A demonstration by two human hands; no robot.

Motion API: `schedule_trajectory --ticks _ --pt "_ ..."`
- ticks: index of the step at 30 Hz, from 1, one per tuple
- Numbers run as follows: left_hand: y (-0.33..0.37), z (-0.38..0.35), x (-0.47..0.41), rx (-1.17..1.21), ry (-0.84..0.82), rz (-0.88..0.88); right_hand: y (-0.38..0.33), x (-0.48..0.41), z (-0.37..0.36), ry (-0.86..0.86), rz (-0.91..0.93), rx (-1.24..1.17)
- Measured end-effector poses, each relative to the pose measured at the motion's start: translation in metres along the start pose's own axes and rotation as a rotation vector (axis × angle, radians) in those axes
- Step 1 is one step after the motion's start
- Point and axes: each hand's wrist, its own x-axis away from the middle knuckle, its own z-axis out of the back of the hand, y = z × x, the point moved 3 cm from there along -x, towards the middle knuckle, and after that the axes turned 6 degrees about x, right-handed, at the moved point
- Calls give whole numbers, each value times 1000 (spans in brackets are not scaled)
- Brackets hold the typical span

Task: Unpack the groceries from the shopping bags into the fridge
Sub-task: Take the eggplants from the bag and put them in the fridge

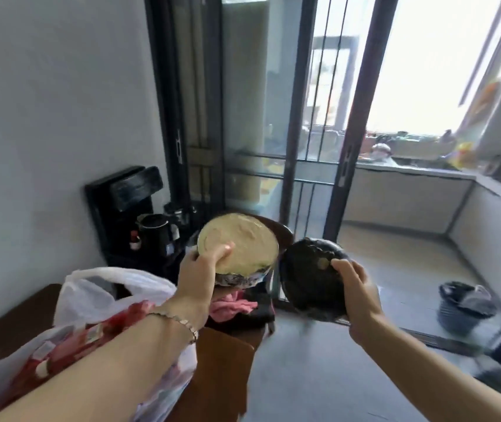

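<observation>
My brown wooden table [2,327] carries two white shopping bags, touching each other: the far bag [90,290] stands puffed open, and the near bag [39,357] shows red packets through its plastic. On the grey floor [319,376] stands a dark bin [462,312].

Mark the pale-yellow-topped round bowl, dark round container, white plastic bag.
pale-yellow-topped round bowl [243,240]: head view, top centre.
dark round container [307,278]: head view, face centre.
white plastic bag [74,303]: head view, upper side.
</observation>
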Motion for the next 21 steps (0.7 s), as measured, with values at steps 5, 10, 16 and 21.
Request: schedule_trajectory --ticks 5,10,16,21 --pt "-58 -158 -18 -1 -217 128 -25 -67 136 206 -4 -44" --pt "-120 -312 -25 -54 -399 244 -42 -123 279 391 15 -43" --pt "-189 -490 -14 -91 -653 350 -54 -163 440 725 13 -30" --pt "-244 -632 12 -155 -877 433 -61 -177 555 970 -6 -74"
